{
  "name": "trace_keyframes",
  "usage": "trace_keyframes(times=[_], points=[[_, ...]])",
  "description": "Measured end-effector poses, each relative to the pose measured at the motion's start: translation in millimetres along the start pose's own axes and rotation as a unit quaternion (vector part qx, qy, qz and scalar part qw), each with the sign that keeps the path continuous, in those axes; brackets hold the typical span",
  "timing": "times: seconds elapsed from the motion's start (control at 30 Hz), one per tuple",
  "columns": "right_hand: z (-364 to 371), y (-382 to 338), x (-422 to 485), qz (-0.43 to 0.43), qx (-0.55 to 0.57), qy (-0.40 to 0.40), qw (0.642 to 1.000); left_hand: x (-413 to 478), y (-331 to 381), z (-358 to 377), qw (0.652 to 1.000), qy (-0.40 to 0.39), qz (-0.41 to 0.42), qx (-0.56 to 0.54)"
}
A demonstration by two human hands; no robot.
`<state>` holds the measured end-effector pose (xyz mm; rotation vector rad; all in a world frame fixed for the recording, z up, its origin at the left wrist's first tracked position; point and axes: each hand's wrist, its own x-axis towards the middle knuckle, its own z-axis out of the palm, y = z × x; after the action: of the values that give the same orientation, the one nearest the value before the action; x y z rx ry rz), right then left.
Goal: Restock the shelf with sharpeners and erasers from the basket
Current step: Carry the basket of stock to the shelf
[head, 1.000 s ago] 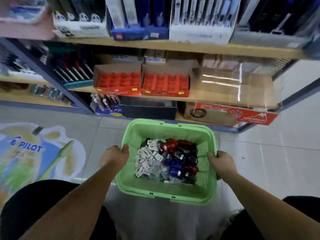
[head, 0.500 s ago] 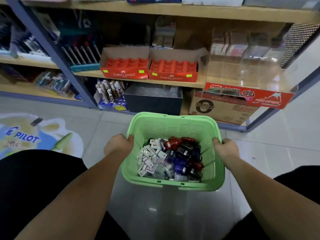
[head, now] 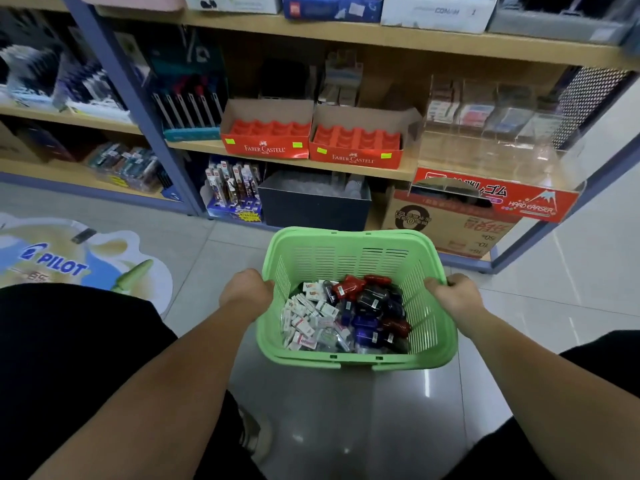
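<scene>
A green plastic basket point(head: 349, 252) is held over the floor in front of the shelf. My left hand point(head: 246, 289) grips its left rim and my right hand point(head: 455, 296) grips its right rim. Inside lie several white wrapped erasers point(head: 306, 322) on the left and several red, blue and black sharpeners point(head: 372, 311) on the right. On the middle shelf point(head: 408, 168) stand two red display boxes point(head: 266, 140) point(head: 358, 147) with bare slots, and a clear acrylic eraser bin point(head: 495, 168) with a red label.
A dark box point(head: 313, 206), a cardboard carton point(head: 446, 223) and a pack of pens point(head: 233, 188) sit on the bottom shelf. Blue uprights point(head: 138, 109) frame the shelving. A floor sticker point(head: 65, 261) lies at the left. My black-clad knees flank the basket.
The basket, held in both hands, has moved closer to the shelf, and the view has dropped lower toward the middle and bottom shelves.
</scene>
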<state>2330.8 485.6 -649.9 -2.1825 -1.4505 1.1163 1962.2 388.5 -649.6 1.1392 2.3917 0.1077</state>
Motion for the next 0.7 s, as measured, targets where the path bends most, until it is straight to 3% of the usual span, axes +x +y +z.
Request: trace_keyframes(times=[0.2,0.4,0.5,0.6,0.67,0.7], points=[[-6,-4,-10,0.01,-0.145,-0.024,0.989,-3,-4,0,0.999,0.019,0.024,0.021],[-28,-16,-25,0.032,-0.307,-0.011,0.951,-6,7,-5,0.997,0.02,0.021,0.065],[-23,-39,-26,-0.055,-0.433,0.061,0.898,-2,23,-2,0.98,0.08,0.115,0.143],[-6,-46,-18,-0.18,-0.507,0.144,0.83,12,40,8,0.948,0.145,0.265,0.104],[5,-45,-9,-0.282,-0.503,0.128,0.807,17,55,17,0.95,0.105,0.291,0.041],[12,-43,-4,-0.321,-0.472,0.074,0.818,17,61,25,0.957,0.064,0.284,0.016]])
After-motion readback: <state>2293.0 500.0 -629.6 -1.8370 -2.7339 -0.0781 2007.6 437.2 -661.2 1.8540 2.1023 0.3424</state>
